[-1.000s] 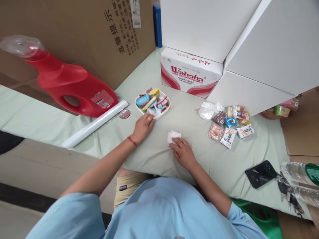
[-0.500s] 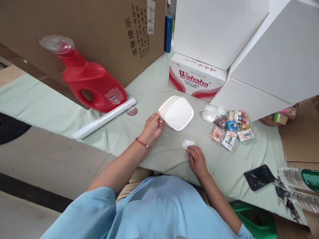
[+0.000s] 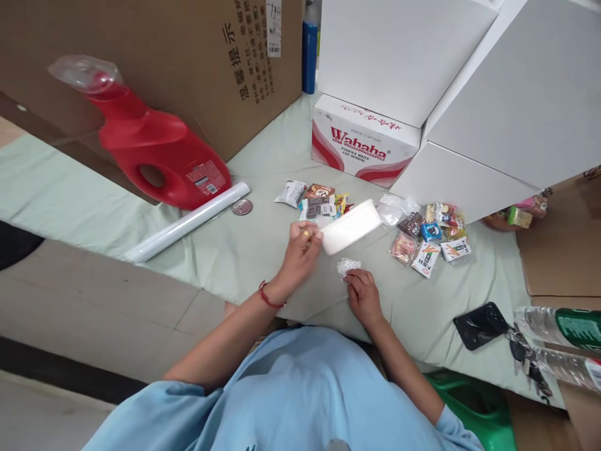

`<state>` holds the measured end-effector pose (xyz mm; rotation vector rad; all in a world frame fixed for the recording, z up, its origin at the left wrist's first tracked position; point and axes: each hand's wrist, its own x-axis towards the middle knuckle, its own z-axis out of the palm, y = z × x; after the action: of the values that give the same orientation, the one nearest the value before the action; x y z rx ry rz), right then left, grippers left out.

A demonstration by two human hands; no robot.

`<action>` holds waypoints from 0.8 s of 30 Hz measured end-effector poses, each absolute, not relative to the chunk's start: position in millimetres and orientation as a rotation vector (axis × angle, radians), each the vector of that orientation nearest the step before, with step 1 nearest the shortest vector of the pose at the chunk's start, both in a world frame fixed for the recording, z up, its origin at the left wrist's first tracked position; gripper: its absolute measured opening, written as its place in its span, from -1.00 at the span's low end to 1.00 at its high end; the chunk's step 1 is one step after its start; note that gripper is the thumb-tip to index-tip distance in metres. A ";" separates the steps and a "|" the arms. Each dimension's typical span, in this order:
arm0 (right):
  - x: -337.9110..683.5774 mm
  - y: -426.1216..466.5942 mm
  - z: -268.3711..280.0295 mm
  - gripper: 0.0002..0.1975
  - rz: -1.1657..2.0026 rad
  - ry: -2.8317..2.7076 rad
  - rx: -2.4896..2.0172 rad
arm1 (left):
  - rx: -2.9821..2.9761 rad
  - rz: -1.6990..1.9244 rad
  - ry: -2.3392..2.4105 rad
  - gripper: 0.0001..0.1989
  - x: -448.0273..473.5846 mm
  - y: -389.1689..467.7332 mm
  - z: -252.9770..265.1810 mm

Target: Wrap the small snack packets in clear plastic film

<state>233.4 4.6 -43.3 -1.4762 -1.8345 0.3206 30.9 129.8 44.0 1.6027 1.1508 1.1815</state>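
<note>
My left hand (image 3: 303,254), a ring on one finger and a red cord at the wrist, pinches the edge of a shallow white dish (image 3: 352,228). The dish is tilted and raised above the cloth, slightly blurred. Just behind it lie several wrapped snacks (image 3: 317,202), partly covered by the dish. My right hand (image 3: 365,294) rests low near the table's front edge, fingers closed on a crumpled piece of clear plastic wrap (image 3: 347,268). Further right sits another group of wrapped snacks (image 3: 429,235), with more crumpled clear plastic (image 3: 394,208) beside it.
A red jug (image 3: 164,150) leans by a cardboard box (image 3: 188,62) at left. Before it lie a white roll (image 3: 192,222) and a round disc (image 3: 242,207). A Wahaha carton (image 3: 361,147) stands behind. At right are a black phone (image 3: 479,326), keys (image 3: 528,363) and bottles (image 3: 558,326).
My left hand has tipped up the white dish, which lay broad side to view before. The snacks behind it have come into sight. My right hand still holds the plastic wrap.
</note>
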 end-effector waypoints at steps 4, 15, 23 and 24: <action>234.6 3.0 -40.2 -0.66 0.382 -1.818 -1.494 | 1.952 1.071 0.989 -0.69 14.9 90.0 43.8; 288.8 -1.1 7.9 -0.80 0.283 -1.273 -1.719 | 2.423 0.780 0.890 -0.84 -35.9 40.5 13.6; 223.5 29.9 54.5 -0.78 0.871 -2.130 -1.478 | 2.504 0.779 0.820 -0.81 -15.5 36.5 0.0; 215.7 32.9 48.7 -0.80 0.952 -2.226 -1.483 | 2.490 0.796 0.815 -0.75 -15.3 36.0 -2.2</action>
<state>215.7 32.9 48.7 -1.4833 -2.2264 0.9521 -15.3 36.0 -2.2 2.4902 0.8146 0.7956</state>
